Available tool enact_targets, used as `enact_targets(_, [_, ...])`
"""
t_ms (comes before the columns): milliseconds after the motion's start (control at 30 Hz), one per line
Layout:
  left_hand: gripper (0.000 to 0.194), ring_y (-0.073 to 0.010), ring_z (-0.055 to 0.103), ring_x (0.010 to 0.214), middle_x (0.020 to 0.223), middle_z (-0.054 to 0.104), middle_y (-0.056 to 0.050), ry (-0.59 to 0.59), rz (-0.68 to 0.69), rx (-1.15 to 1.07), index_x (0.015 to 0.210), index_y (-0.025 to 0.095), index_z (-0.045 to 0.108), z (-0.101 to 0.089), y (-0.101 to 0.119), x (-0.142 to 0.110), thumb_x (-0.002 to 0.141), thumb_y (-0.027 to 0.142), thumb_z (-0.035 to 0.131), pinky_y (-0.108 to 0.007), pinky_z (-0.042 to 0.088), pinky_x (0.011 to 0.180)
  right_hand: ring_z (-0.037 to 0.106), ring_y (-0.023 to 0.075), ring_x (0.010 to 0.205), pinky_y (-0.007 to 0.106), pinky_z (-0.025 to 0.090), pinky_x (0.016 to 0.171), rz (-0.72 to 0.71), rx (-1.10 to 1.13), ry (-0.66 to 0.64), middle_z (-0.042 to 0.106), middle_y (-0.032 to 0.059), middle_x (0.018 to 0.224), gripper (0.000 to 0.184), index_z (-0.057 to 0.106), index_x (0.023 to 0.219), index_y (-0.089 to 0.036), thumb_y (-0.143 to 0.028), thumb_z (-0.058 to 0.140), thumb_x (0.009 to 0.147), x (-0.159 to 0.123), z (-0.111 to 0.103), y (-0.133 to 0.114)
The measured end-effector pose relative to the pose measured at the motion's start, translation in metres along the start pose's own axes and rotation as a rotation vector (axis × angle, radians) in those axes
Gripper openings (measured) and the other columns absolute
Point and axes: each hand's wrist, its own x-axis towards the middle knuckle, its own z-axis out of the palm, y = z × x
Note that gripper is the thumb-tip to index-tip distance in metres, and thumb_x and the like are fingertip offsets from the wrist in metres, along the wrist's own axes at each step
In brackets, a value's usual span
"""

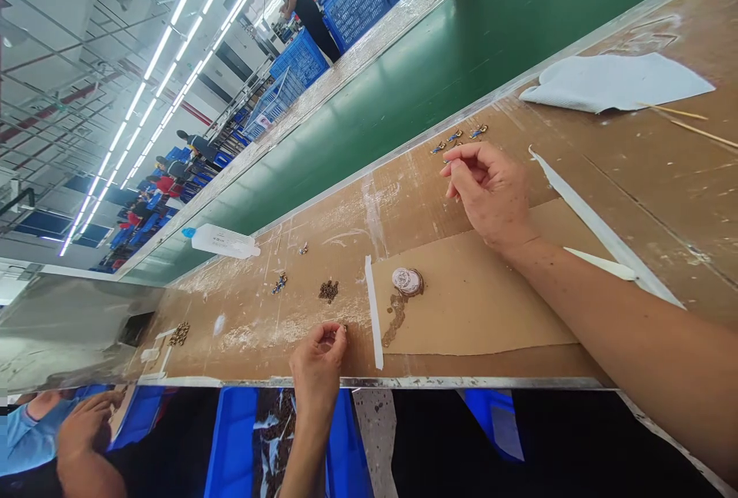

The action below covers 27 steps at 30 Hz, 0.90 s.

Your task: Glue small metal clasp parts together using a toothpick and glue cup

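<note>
Where the right hand [487, 189] reaches, small pieces [479, 131] look blue and gold.

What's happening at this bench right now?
The right hand pinches something small beside a few blue-and-gold pieces. The left hand holds a tiny dark piece near the bench edge, close to a dark pile. A round pinkish-white lump sits on the taped cardboard between them.

Pale lump [407, 281] between left hand [318, 360] and right hand [489, 189], open cardboard [490, 306] beside it, bottle [224, 241] at green belt [357, 137]
</note>
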Motion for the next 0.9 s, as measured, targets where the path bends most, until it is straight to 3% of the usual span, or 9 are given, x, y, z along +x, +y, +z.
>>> enact_targets(400, [0.028,-0.0193,0.062,0.063,0.064,0.067,-0.002,-0.074,0.091,0.139,0.068,0.02,0.066,-0.002,-0.002,0.008,0.07,0.044,0.051,-0.029,0.043,0.064,0.053,0.0066,0.052,0.023,0.043,0.053,-0.017,-0.034,-0.004,0.062,-0.0009,0.076,0.014,0.059,0.088,-0.018,-0.021,0.047,0.08,-0.001,-0.001,0.0])
enact_targets(667, [0.019,-0.0189,0.062,0.057,0.058,0.066,-0.002,-0.148,0.135,0.267,0.061,0.022,0.064,-0.008,0.013,0.017,0.069,0.034,0.051,-0.026,0.039,0.055,0.052,0.0076,0.054,0.024,0.043,0.056,-0.056,-0.051,-0.006,0.062,-0.0007,0.075,0.014,0.058,0.089,-0.018,-0.021,0.047,0.081,0.0,-0.002,-0.003])
enact_targets(900, [0.017,-0.0184,0.062,0.057,0.057,0.067,-0.001,-0.182,0.119,0.24,0.059,0.021,0.065,-0.014,0.012,0.023,0.068,0.031,0.054,-0.026,0.041,0.056,0.052,0.008,0.057,0.024,0.044,0.059,-0.095,-0.102,-0.011,0.063,-0.0002,0.076,0.015,0.059,0.09,-0.018,-0.024,0.048,0.082,-0.002,-0.004,-0.004])
